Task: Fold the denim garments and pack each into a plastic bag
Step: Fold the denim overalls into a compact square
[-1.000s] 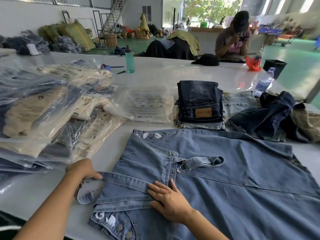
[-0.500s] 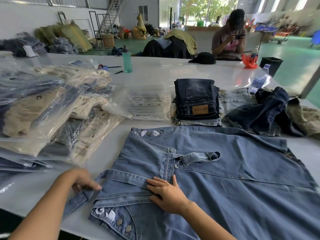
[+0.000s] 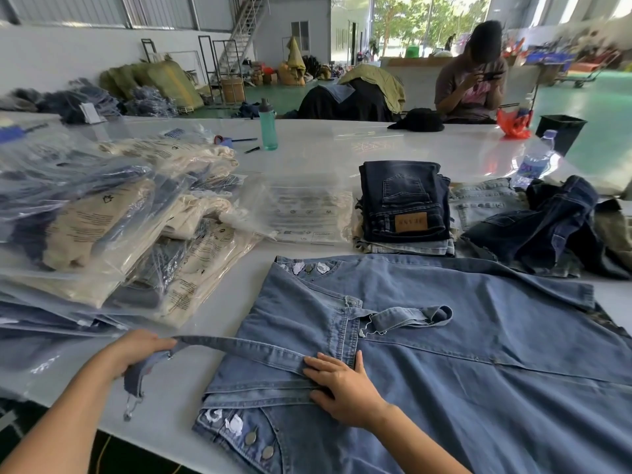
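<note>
Strap (image 3: 239, 348) runs left to right across the near end of the denim garment (image 3: 427, 354) spread on the surface (image 3: 325, 145), its long axis between my two hands. My left hand (image 3: 136, 350) has its grip clamped on the free end; my right hand (image 3: 342, 384) presses flat, fingers apart, on the anchored end, so I judge the left does the folding

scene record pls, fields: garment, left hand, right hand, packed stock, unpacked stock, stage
garment: light blue denim garment, spread flat on white table
left hand: grips denim strap, pulled out to the left
right hand: flat, pressing the strap's base
packed stock: bagged garments, far left
unpacked stock: folded dark jeans; loose denim pile
stage: folding, not bagged
</note>
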Demonstrator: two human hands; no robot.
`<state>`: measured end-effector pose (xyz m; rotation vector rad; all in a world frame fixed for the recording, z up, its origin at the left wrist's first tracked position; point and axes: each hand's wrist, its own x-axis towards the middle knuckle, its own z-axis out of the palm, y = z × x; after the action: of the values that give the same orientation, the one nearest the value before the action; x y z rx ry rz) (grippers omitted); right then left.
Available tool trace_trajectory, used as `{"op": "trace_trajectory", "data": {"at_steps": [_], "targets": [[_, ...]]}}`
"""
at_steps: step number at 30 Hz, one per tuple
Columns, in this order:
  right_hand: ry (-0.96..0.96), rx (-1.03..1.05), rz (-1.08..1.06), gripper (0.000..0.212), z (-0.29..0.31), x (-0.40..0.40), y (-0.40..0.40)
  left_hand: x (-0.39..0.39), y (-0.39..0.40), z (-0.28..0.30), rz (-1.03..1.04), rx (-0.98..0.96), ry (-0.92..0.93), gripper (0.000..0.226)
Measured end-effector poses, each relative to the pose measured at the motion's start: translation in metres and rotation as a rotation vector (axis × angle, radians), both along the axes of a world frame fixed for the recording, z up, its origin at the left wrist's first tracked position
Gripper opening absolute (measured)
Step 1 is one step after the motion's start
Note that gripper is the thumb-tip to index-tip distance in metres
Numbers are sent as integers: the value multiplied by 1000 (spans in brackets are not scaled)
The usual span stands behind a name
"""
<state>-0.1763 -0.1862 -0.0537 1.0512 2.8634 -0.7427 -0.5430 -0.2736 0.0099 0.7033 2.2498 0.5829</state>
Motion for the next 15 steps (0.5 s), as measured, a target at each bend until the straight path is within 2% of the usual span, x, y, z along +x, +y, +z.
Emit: {"op": "trace_trajectory", "data": {"at_steps": [6,8,12,15], "targets": [[-2,12,-9,49,1,0,-4,21,39,40,-94,-145,344,18],[-18,13,-6,49,4,0,-4,32,54,50,-155,-246,374,10],[-54,99,11,48,15,-10,-9,65,81,69,-387,-396,467,22],[125,93,-24,44,28,-28,-20,85,96,72,-481,-419,380,16]]}}
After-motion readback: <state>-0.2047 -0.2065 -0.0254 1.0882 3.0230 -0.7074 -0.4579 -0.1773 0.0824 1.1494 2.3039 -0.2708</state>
